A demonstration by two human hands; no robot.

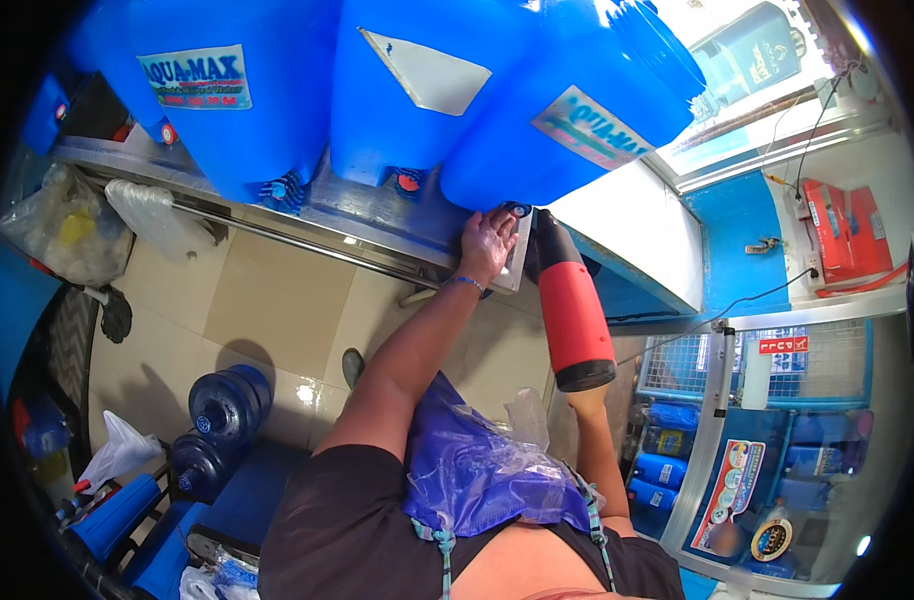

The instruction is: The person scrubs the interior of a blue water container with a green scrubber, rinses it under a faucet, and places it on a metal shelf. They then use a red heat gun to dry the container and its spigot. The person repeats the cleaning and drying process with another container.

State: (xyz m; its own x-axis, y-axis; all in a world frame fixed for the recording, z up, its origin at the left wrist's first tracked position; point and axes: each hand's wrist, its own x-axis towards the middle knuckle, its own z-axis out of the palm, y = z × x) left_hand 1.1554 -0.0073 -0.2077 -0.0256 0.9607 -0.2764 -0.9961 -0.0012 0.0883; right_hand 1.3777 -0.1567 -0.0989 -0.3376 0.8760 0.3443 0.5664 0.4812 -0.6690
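Note:
My left hand (488,246) reaches up to the lower edge of a tilted blue plastic water container (517,142). Its outstretched fingers touch beside the round spout cap (518,211), and they do not visibly grip it. In my right hand (588,399) is a red and black blow dryer (577,319), its black nozzle pointing up close to that spout. The dryer's body hides its handle and most of my right fingers. Two similar containers (408,97) (232,97) stand to the left; the leftmost spout (280,191) wears a printed plastic seal.
A metal counter (337,202) carries the containers, with a rail (314,247) along its front. Hanging there are clear plastic bags (153,214). Round blue water bottles (228,409) occupy the floor at lower left. A glass door (779,450) and a dark cord (757,296) are right.

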